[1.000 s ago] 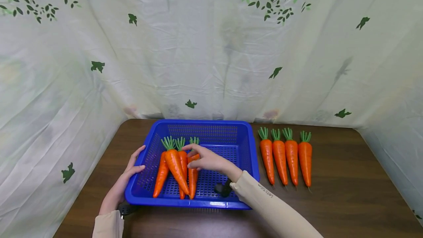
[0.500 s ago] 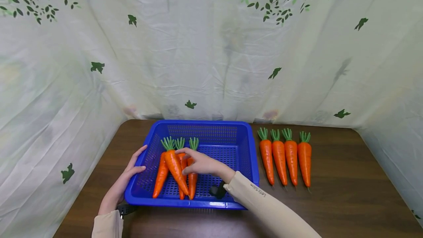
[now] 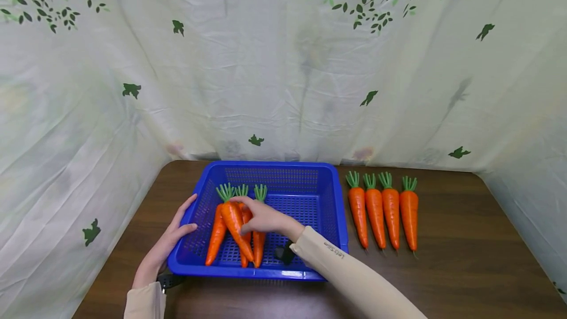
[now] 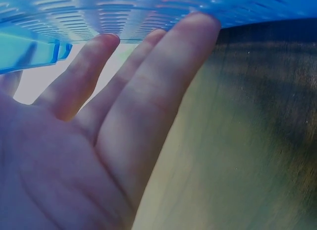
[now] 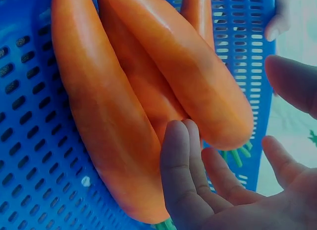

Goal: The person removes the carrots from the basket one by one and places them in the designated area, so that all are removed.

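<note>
Several carrots lie in a blue plastic basket [image 3: 292,273], their green tops facing away. The topmost carrot [image 3: 235,223] leans across the others, with one carrot [image 3: 216,238] to its left. A right-hand carrot [image 3: 259,247] is partly hidden by my right hand [image 3: 267,219]. This hand hovers over the top carrot with thumb and fingers spread; in the right wrist view the fingers [image 5: 176,160] are parted beside the carrots, not closed on any. My left hand [image 3: 170,235] is at the basket's left rim. Its straight fingers [image 4: 153,86] touch the slotted outer wall.
Outside the basket, several more carrots [image 3: 374,213] lie in a row on the brown wooden table [image 3: 465,240], to the basket's right. A pale curtain [image 3: 283,73] with leaf prints hangs behind. A black device [image 3: 283,254] sits at the right wrist.
My right hand has moved left, from above the right-hand carrot to the topmost one. The left hand and the basket stay in place.
</note>
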Motion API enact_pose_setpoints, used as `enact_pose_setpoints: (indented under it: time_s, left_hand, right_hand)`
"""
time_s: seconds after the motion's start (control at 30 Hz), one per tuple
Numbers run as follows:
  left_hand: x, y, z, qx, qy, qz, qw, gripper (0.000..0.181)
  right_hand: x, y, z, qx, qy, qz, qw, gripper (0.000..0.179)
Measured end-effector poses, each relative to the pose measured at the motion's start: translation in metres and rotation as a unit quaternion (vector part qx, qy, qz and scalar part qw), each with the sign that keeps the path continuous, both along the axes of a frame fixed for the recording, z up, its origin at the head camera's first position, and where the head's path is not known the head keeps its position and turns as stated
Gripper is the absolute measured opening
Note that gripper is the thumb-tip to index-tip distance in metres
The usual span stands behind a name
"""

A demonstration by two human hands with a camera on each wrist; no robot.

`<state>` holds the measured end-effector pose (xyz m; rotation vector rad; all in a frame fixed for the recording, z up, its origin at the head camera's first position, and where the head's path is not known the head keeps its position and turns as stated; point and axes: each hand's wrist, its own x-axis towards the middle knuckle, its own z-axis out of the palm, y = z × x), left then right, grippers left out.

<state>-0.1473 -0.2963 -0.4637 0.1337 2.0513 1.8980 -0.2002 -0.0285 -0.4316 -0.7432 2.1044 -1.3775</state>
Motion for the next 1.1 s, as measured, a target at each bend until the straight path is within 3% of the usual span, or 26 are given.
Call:
enact_pose_setpoints:
  time_s: [0.47,0.87,1.1]
  left_hand:
    - [-0.001,0.004,0.000,0.011,-0.006,0.009,0.9999,0.065]
    - [0.000,0.002,0.001,0.009,-0.007,0.012,0.9999,0.065]
    - [0.001,0.002,0.000,0.008,-0.010,0.016,0.9998,0.065]
  right_hand:
    - [-0.002,-0.010,-0.001,0.076,0.067,-0.008,0.9948,0.077]
    - [0.000,-0.025,-0.001,0.137,0.094,-0.037,0.9854,0.080]
    - [-0.001,-0.029,-0.003,0.138,0.086,-0.056,0.9851,0.078]
